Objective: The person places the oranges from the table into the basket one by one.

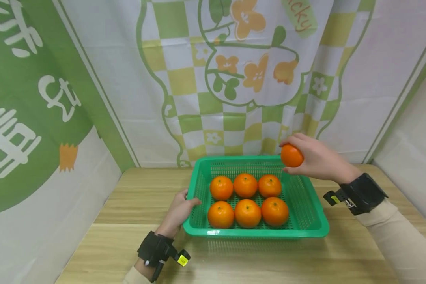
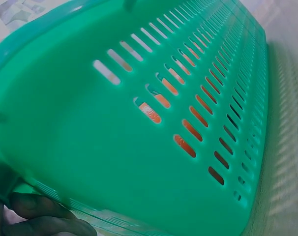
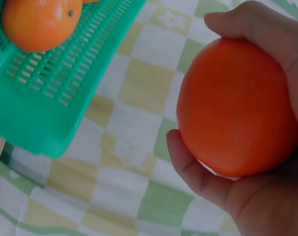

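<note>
A green plastic basket (image 1: 259, 232) with slotted walls stands on the table, and several oranges (image 1: 247, 213) lie inside it in two rows of three. My right hand (image 1: 314, 158) holds another orange (image 1: 292, 155) above the basket's back right corner. In the right wrist view, thumb and fingers curve round that orange (image 3: 237, 108), apart from the basket. At the basket's left end, my left hand (image 1: 179, 207) grips the rim with its thumb over the top. The left wrist view shows curled fingers (image 2: 45, 221) against the basket's outer wall (image 2: 90, 147).
The wooden table (image 1: 142, 205) reaches back to a hanging cloth (image 1: 234, 130) with a green and yellow checked print, close behind the basket. A green and white printed panel (image 1: 39, 130) rises on the left, a pale one (image 1: 415, 157) on the right.
</note>
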Available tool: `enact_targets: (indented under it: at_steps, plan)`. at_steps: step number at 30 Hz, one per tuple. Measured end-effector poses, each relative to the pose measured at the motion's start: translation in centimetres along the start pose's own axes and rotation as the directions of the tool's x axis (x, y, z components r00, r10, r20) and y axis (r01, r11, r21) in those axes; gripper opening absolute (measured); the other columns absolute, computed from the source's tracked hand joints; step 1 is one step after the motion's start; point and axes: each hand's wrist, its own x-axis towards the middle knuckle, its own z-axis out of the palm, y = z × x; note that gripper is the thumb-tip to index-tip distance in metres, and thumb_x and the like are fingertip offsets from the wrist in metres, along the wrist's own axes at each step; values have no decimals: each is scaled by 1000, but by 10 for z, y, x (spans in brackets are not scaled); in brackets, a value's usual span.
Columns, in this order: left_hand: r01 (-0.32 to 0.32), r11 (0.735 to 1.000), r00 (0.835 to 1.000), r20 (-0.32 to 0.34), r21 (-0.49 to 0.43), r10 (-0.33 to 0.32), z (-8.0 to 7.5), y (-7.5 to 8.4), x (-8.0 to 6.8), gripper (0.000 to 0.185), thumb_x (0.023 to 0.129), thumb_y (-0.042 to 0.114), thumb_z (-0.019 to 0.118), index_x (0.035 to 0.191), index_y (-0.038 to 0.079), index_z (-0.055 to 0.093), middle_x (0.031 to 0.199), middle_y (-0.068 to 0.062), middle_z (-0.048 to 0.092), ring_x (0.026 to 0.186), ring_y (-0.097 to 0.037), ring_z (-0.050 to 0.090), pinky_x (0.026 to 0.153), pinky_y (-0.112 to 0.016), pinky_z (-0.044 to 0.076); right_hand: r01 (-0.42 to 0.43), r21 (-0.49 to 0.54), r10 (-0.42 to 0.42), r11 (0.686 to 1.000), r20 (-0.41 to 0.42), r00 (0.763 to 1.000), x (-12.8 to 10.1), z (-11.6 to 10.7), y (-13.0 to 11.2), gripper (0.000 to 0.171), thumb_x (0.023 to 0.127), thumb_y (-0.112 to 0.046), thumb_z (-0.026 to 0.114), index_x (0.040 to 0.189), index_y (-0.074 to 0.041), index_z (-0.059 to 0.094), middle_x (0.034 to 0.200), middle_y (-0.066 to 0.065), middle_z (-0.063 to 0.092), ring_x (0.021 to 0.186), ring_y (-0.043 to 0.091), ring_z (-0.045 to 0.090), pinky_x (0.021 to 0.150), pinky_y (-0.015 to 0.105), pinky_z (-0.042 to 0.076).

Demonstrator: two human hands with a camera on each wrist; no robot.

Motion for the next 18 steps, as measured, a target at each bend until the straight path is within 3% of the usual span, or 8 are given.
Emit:
enact_targets:
  at_steps: [18]
  plan:
    - [-7,1000,1000,12,-12,7,-1,1,0,50,94,9,59,142,-4,56,130,-27,67,101,-27,71,79,-41,63,58,20,-60,998,98,993,20,16,-18,55,79,-19,88,128,-15,64,115,5,62,84,16,62,67,29,55]
